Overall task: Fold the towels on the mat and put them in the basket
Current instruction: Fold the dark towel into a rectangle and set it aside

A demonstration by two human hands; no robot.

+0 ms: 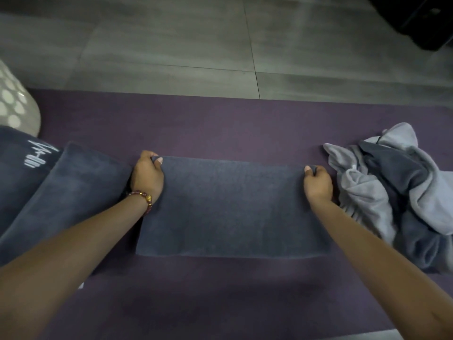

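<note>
Nearest us, the dark towel [230,207] lies flat on the purple mat [220,303], its near edge straight between our forearms. At its far corners, our left hand [147,177], with a beaded bracelet [144,201] on the wrist, and our right hand [318,184] each pinch a corner, thumb on top and fingers curled under. We judge this grip draws the far edge taut and square for the fold in hand.

Just outside the right hand sits a crumpled pile of grey towels [392,192], near enough to reach next. Outside the left hand lies a dark bulk of cloth [68,182]; whether it is a towel we cannot tell. Beyond the left hand, at the mat's far edge, stands what looks like the pale perforated basket [12,104].
</note>
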